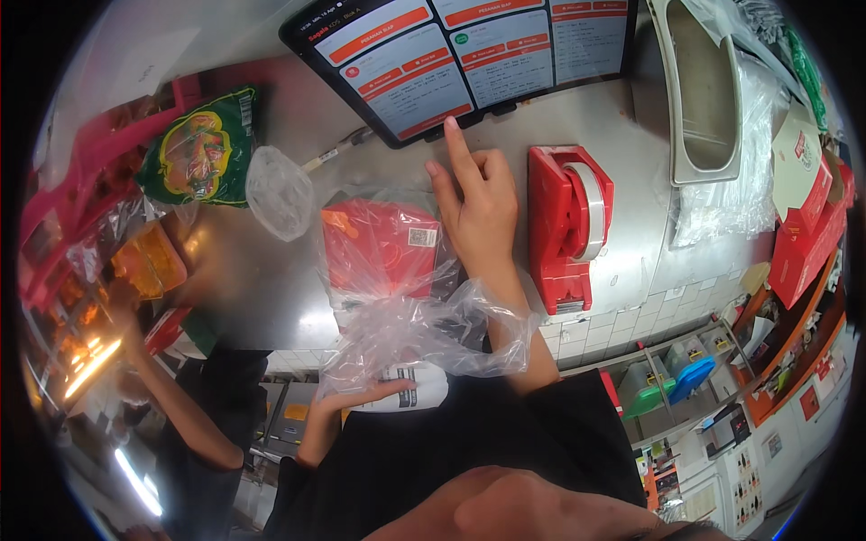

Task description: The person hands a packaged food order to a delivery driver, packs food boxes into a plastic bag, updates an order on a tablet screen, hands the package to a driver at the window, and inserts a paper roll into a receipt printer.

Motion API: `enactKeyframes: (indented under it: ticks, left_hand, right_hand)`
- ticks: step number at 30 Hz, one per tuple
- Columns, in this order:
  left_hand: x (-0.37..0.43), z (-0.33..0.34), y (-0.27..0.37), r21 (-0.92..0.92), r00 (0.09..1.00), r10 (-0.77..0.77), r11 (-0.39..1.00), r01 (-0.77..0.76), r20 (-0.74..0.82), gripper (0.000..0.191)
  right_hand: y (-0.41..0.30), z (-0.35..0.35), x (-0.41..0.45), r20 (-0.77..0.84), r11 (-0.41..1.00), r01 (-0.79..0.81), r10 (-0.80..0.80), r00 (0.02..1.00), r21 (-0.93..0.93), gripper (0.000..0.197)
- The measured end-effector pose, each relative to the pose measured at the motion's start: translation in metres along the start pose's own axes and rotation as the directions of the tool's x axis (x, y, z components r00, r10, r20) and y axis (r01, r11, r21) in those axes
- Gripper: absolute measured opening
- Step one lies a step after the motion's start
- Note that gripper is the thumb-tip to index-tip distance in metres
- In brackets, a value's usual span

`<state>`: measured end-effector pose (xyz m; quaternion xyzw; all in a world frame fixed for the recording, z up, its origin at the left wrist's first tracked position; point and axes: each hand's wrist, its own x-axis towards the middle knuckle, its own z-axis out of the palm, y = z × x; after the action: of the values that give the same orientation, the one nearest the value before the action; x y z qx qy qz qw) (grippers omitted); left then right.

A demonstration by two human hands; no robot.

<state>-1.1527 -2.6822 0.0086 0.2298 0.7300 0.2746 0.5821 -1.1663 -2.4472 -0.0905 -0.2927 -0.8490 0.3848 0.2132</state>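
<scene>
My right hand (482, 196) points with its index finger, whose tip is at the lower edge of a tablet screen (419, 81) showing order panels. Its thumb stands apart and the hand holds nothing. Against my right forearm rests the loose top of a clear plastic bag (406, 324). Inside that bag, on the steel counter, is a red box (382, 247) bearing a printed code. Close to my body, my left hand (362, 397) grips a white rounded package (423, 387) with black print, its thumb across the front. The other left fingers are hidden.
A red tape dispenser (565, 230) stands right of my forearm, before a steel container (707, 88) and clear plastic bags (727, 209). Leftward lie a green packet (203, 149), a crumpled clear bag (281, 193) and a marker (338, 149). Another person's arm (179, 406) reaches in at far left.
</scene>
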Motion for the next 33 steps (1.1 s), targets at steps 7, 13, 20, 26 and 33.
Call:
enactKeyframes:
  ticks: [7,13,20,26,33]
  left_hand:
    - [-0.002,-0.003,0.011,-0.335,0.927,-0.252,0.879,0.339,0.277,0.038]
    - [-0.002,0.0,0.005,-0.294,0.951,-0.128,0.932,0.212,0.28,0.032]
    - [0.003,0.005,-0.002,-0.159,0.955,0.021,0.987,0.028,0.297,0.023]
    - [0.021,0.033,0.0,0.059,0.941,0.314,0.945,-0.323,0.127,0.025]
    - [0.11,0.093,0.059,0.124,0.95,0.242,0.955,-0.269,0.199,0.035]
  right_hand:
    - [-0.015,-0.002,0.018,0.105,0.979,-0.002,0.024,0.994,-0.205,0.056]
    - [-0.009,0.002,0.006,0.054,0.992,-0.011,0.019,0.998,-0.128,0.058]
    - [-0.012,-0.011,0.016,0.1,0.971,-0.021,0.046,0.994,-0.239,0.056]
    - [-0.046,-0.119,-0.088,0.086,0.916,-0.045,0.011,0.996,0.398,0.03]
    - [0.008,-0.16,-0.069,0.123,0.865,-0.359,0.337,0.933,0.351,0.042]
